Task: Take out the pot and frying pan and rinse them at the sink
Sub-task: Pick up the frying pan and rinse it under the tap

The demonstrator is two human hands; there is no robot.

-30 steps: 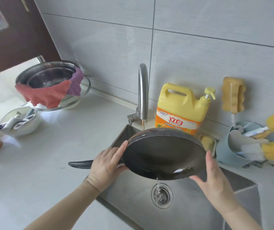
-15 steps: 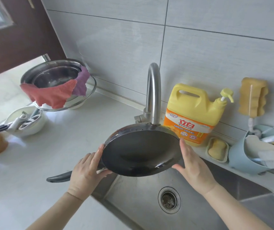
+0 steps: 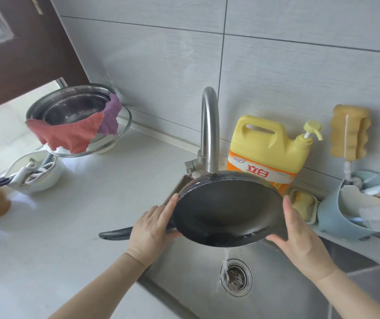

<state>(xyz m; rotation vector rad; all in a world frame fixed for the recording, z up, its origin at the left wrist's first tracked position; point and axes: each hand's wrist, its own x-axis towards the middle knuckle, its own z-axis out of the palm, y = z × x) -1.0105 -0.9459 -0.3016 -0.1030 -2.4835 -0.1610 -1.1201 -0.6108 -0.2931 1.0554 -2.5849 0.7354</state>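
I hold a dark frying pan (image 3: pixel 225 208) tilted toward me over the steel sink (image 3: pixel 191 282), just under the faucet (image 3: pixel 210 130). My left hand (image 3: pixel 152 226) grips its left rim where the black handle (image 3: pixel 115 233) sticks out over the counter. My right hand (image 3: pixel 299 236) presses against the right rim. Water pours from the pan's low front edge down to the drain (image 3: pixel 236 277). A steel pot (image 3: pixel 73 107) sits on the counter at the back left, with a red and purple cloth (image 3: pixel 73 132) draped over its rim.
A yellow detergent jug (image 3: pixel 267 146) stands behind the pan, with a soap dish (image 3: pixel 304 203) beside it. A blue caddy (image 3: pixel 354 212) of brushes and sponges is at the right, and a sponge (image 3: pixel 350 132) hangs on the wall. A white bowl with utensils (image 3: pixel 34 173) sits on the left.
The pan is tipped further toward me and now spills water into the sink. Both hands keep their hold on the rim. My view has shifted a little.
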